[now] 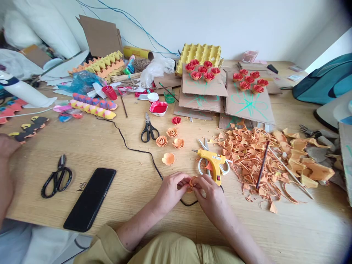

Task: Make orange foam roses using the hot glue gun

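Between my fingertips is a small orange paper flower (192,183), partly hidden by them. My left hand (174,189) pinches its left side, and my right hand (209,190) grips it from the right. Just beyond my right hand lies a yellow glue gun (214,161), resting over white-handled scissors (226,167). Ahead of my hands sit several orange paper roses (161,141) and a flatter orange flower cup (168,158). A single red rose (176,120) stands behind them. The glue gun's black cord (154,161) runs under and past my hands.
Orange scraps (247,154) are heaped at right, with a dark stick (262,165) on top. Red flowers stand on stacked cardboard (203,86). Red paint (158,107), black scissors (149,128), more scissors (57,178) and a phone (90,200) lie leftward. Another person's hand (9,146) is at far left.
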Tool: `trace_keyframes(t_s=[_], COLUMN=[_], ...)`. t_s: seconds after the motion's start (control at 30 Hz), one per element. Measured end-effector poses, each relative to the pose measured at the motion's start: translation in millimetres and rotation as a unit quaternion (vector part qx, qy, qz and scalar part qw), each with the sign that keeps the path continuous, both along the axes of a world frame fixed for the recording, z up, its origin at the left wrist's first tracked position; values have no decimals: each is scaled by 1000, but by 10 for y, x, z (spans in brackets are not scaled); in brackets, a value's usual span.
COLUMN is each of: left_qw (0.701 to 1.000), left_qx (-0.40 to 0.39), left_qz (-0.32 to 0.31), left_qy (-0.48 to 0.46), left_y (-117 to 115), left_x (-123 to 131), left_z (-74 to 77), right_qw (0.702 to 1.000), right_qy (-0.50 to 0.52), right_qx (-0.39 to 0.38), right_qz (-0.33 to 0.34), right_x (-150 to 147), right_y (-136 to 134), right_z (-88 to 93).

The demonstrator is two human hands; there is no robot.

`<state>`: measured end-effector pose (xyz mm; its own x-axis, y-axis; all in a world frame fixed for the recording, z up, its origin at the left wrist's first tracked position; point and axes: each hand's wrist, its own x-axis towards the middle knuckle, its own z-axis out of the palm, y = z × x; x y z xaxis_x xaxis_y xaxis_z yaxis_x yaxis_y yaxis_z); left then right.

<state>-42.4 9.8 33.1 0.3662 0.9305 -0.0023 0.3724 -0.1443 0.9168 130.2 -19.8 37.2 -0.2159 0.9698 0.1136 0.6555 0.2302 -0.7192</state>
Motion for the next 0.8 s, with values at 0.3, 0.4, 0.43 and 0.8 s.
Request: trace_keyframes(t_s=[0.3,0.4,0.43,0.8], left_qw=[996,995,995,995], left_qx=[81,86,85,83], left_qz=[-5,-22,-26,-30], left_qy=[46,51,51,52], left_y=[-25,-20,-17,-43], left_x=[6,-6,-8,3], left_z=[9,13,11,-3], right_qw=[1000,1000,1000,999], right_qy=[-3,-2,-1,20], right_qx=[18,27,28,33], right_qz=[-7,-13,-13,-6], right_x=[8,1,-1,7], right_y=[-48,-55,-58,-62], right_z=[-50,-67,-70,-101])
